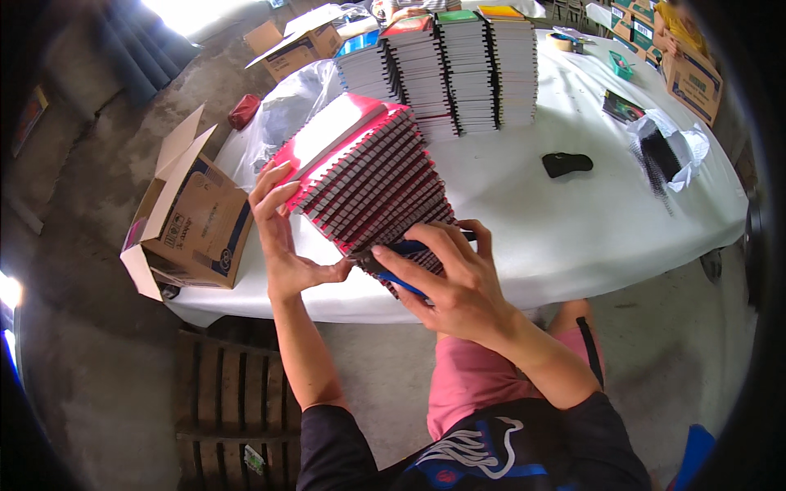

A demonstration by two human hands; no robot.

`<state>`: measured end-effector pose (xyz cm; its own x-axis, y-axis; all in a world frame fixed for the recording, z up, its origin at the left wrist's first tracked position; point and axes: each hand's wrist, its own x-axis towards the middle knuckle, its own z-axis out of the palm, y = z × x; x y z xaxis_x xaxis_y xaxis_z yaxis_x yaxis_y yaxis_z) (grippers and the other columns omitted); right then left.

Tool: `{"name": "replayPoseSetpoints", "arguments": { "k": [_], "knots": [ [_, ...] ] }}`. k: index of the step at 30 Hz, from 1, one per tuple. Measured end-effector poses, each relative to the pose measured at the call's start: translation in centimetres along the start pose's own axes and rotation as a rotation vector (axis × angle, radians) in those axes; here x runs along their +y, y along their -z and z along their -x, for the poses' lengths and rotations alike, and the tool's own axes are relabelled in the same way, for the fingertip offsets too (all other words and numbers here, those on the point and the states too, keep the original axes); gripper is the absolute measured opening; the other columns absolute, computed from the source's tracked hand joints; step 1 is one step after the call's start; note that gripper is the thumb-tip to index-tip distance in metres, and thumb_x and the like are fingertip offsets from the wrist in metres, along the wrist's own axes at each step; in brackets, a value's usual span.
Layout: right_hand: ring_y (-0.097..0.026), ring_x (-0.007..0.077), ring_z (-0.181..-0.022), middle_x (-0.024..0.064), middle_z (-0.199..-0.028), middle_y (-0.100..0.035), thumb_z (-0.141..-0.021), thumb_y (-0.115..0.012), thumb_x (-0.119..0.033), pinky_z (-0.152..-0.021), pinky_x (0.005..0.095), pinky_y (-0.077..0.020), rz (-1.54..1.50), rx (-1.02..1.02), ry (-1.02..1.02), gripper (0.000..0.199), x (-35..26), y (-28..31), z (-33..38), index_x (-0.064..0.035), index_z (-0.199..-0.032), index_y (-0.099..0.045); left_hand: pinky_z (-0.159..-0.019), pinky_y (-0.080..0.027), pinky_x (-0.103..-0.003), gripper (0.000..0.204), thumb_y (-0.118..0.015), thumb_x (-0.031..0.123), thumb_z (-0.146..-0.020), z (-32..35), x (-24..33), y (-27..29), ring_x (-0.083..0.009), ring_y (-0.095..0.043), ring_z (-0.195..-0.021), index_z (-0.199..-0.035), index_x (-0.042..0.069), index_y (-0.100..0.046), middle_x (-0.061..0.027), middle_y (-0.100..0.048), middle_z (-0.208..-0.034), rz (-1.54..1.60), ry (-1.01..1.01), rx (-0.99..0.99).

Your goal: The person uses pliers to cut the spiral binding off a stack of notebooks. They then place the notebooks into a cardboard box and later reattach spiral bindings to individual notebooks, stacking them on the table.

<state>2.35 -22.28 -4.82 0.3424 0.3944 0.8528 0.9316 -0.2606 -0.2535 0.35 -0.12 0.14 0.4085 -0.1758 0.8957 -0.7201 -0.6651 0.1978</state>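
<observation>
Red-covered, spiral-bound: one stack of notebooks, which we enter first, tilted above the near side of the counter, toothed binding edges facing us; whether its lower end touches the cloth we cannot tell. Left hand: spread wide along the stack's left side, fingers at the upper corner, thumb at the lower, holding the stack between them. Right hand: curled at the lower end, fingers pinching a blue and black piece against the bindings; mostly covered, its kind unclear to us. Behind, standing side by side, we count four tall piles of spiral-bound books: one topped blue, one red, one green, one yellow. Left of these, one clear plastic bag, crumpled, and one small red item. Right of them, on the white covering, we list one small black article, one white wrapper with dark mesh, one green basket. Cartons: one with raised flaps at the counter's left edge, another at the far left, a third beside a person in yellow.
</observation>
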Motion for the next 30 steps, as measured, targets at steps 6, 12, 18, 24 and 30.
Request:
{"name": "replayPoseSetpoints", "arguments": {
  "k": [6,12,18,24,30],
  "knots": [
    [-0.051,0.0195,-0.087,0.0021,-0.099,-0.05,-0.066,-0.067,-0.017,-0.072,0.0423,-0.034,-0.051,0.011,-0.002,0.042,0.1,-0.6,0.1,-0.0207,-0.107,-0.064,-0.107,-0.023,-0.05,0.095,-0.083,0.04,-0.044,0.3,0.0,0.6,-0.0344,-0.032,-0.126,-0.122,0.009,-0.04,-0.0159,-0.039,-0.129,-0.148,-0.017,0.01],
    [-0.049,0.0215,-0.096,0.006,-0.103,-0.046,-0.07,-0.062,-0.021,-0.078,0.0463,-0.0311,0.034,0.132,0.091,0.035,1.6,-1.2,0.5,-0.0188,-0.104,-0.062,-0.106,-0.024,-0.049,0.098,-0.078,0.051,-0.053,0.4,0.3,-1.0,-0.0355,-0.029,-0.129,-0.13,0.01,-0.032,-0.0182,-0.033,-0.135,-0.198,0.005,0.006],
    [-0.05,0.0211,-0.098,0.0062,-0.109,-0.045,-0.066,-0.069,-0.021,-0.081,0.0447,-0.0291,-0.178,0.112,0.061,0.05,1.1,-0.8,0.7,-0.0238,-0.114,-0.059,-0.106,-0.024,-0.051,0.1,-0.072,0.061,-0.057,0.7,0.0,-0.4,-0.0351,-0.031,-0.128,-0.132,0.01,-0.03,-0.0172,-0.033,-0.136,-0.254,-0.091,0.018],
    [-0.052,0.0189,-0.093,0.004,-0.103,-0.051,-0.061,-0.071,-0.016,-0.082,0.0401,-0.0303,-0.182,0.056,0.02,0.05,2.0,0.1,0.8,-0.0224,-0.111,-0.063,-0.103,-0.028,-0.051,0.094,-0.08,0.049,-0.052,-0.1,-0.9,-1.5,-0.0367,-0.037,-0.122,-0.125,0.009,-0.037,-0.0186,-0.039,-0.128,-0.177,-0.086,0.163],
    [-0.052,0.0151,-0.089,0.0021,-0.101,-0.053,-0.061,-0.072,-0.015,-0.082,0.0345,-0.027,-0.059,-0.027,-0.006,0.053,0.4,0.0,0.9,-0.0232,-0.113,-0.063,-0.104,-0.026,-0.051,0.085,-0.079,0.043,-0.048,0.6,-1.5,0.3,-0.0359,-0.036,-0.121,-0.117,0.006,-0.045,-0.016,-0.043,-0.12,-0.128,-0.153,0.153]
  ]
}}
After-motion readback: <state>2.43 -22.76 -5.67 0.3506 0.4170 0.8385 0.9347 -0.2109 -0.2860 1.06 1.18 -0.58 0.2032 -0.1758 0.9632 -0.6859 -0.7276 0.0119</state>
